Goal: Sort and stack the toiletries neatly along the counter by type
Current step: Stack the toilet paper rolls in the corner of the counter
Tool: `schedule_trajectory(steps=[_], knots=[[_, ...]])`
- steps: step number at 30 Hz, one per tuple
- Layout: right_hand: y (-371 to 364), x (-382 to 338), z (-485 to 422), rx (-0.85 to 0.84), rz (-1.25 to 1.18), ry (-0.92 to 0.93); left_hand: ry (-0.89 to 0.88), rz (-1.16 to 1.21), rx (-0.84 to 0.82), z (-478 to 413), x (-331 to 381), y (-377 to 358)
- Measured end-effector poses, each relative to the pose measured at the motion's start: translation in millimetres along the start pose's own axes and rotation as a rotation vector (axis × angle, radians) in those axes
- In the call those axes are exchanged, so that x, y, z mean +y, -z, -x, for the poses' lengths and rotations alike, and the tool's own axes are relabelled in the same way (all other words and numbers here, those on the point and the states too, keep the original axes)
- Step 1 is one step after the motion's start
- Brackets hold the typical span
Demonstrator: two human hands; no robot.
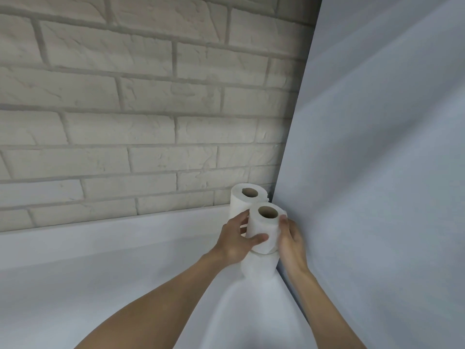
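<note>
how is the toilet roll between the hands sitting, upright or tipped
Upright. The toilet roll has its cardboard core facing up and stands on a lower roll.

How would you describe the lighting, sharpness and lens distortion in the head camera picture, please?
Head view: soft, even light, no glare, faint shadow in the corner by the rear roll; mortar lines on the brick wall and the edge of the grey panel bow, wide-angle distortion; the left hand, right hand and the upper roll they hold look slightly smeared.

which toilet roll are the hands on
The front upper roll, gripped by left hand and right hand, atop a lower roll; the rear roll stands behind.
</note>
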State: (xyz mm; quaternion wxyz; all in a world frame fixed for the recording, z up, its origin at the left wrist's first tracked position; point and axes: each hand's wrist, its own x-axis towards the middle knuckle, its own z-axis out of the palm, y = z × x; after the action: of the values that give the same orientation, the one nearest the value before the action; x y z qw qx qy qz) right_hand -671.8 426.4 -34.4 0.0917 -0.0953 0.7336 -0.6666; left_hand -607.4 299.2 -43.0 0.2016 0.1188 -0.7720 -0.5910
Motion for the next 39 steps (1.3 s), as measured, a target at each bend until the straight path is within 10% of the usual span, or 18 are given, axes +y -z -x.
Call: schedule_trajectory(steps=[39], knots=[[9, -13, 60, 0.104, -0.013, 0.083, 0.145, -0.196, -0.059, 71, 10, 30]])
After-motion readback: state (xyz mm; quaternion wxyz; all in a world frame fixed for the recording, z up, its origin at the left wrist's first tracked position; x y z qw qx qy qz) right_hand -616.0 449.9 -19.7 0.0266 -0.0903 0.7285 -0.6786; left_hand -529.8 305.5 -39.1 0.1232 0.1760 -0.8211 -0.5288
